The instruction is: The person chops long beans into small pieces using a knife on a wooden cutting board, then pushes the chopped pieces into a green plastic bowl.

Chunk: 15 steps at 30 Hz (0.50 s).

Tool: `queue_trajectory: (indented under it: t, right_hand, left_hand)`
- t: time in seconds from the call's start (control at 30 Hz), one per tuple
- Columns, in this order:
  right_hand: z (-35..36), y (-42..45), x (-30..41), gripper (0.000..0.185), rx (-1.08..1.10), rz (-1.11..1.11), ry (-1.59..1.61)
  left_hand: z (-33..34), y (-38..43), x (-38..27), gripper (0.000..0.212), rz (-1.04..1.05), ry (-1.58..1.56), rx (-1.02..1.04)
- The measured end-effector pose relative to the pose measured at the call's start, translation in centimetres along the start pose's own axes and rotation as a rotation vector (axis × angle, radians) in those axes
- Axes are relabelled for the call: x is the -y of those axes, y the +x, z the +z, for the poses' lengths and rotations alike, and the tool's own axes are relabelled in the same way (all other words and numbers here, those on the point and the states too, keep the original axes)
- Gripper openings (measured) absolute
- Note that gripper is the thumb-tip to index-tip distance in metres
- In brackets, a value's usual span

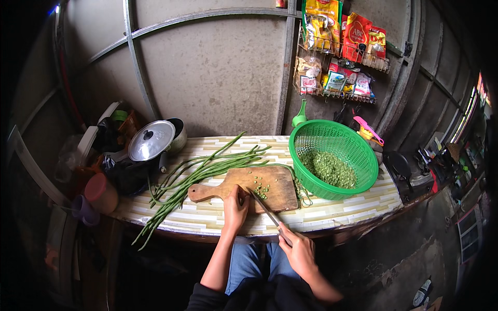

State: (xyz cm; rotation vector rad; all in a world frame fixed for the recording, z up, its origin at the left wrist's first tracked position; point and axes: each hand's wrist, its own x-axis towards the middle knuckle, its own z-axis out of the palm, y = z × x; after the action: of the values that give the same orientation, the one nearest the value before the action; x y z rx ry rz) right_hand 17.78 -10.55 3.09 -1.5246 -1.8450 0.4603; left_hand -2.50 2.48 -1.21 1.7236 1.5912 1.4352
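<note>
My right hand [297, 248] grips the handle of a kitchen knife [268, 213], whose blade slants up and left over the wooden cutting board [272, 179]. Near the knife tip, my left hand [236, 206] rests on the board with its fingers curled; whatever may be between them is hidden. Small cut pieces of green bean [261, 190] are scattered on the board beside the blade. A pile of whole yardlong beans [202, 171] lies behind and left of the board. To the right, a green plastic colander basket [334, 128] holds many chopped beans [328, 169].
A pot with a tilted metal lid [151, 140] stands at the table's back left. A pink-lidded container [102, 192] and a purple cup [83, 210] are at the left edge. Wire racks [338, 93] with food packets hang on the wall. A stove [418, 171] lies right of the table.
</note>
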Motion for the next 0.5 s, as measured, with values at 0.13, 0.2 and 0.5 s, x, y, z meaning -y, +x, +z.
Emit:
queue_trajectory:
  t: [0.13, 0.2, 0.5]
  right_hand:
    - [-1.4, -0.4, -0.1, 0.044, 0.083, 0.092, -0.053]
    - [-1.0, -0.6, -1.0, 0.042, -0.054, 0.007, 0.040]
    - [-0.2, -0.9, -0.1, 0.041, -0.028, 0.021, 0.089]
  left_hand:
    - [-0.1, 0.1, -0.3, 0.022, -0.028, -0.072, -0.007]
    - [-0.1, 0.1, -0.4, 0.022, -0.024, -0.082, -0.001]
    - [0.2, 0.1, 0.4, 0.021, 0.073, -0.016, 0.014]
